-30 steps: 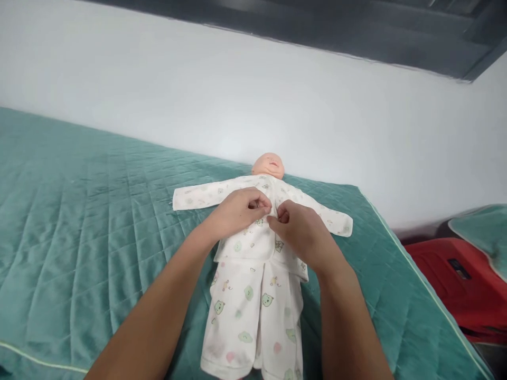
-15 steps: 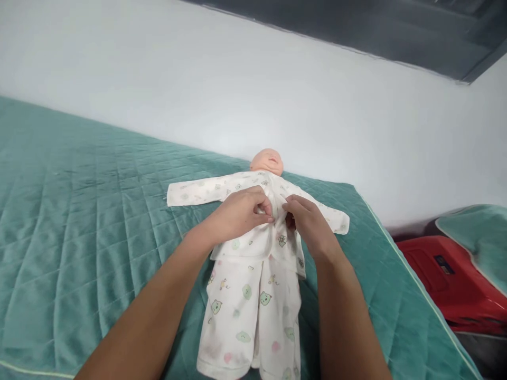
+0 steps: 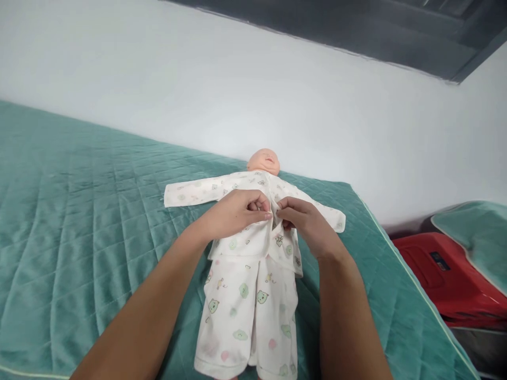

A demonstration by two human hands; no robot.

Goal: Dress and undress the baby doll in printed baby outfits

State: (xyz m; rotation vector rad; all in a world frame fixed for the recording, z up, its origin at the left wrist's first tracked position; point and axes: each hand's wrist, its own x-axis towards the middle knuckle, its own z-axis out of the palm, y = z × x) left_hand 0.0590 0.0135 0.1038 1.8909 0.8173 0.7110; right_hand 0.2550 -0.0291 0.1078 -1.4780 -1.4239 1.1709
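Observation:
A baby doll point(image 3: 264, 160) lies on its back, dressed in a white printed shirt point(image 3: 237, 245) and matching trousers point(image 3: 233, 316). Its sleeves stretch out to both sides. At the middle of the chest, my left hand point(image 3: 241, 211) pinches one edge of the shirt's front opening between thumb and fingers. My right hand point(image 3: 299, 216) grips the facing edge close beside it, lifting the cloth a little. Any fastener between the fingertips is too small or hidden to make out. Below my hands the shirt's hem overlaps the trousers' waist.
A green quilted cover point(image 3: 99, 237) spreads under the doll, up against a white wall point(image 3: 198, 79). Past its right edge stands a red plastic case point(image 3: 447, 274) with green cloth point(image 3: 475, 232) over part of it. A dark panel point(image 3: 356, 31) shows at the top right.
My right hand has shifted slightly left, bringing its fingertips nearer my left hand at the shirt's opening. Both hands keep hold of the cloth. The whole view has shifted a little.

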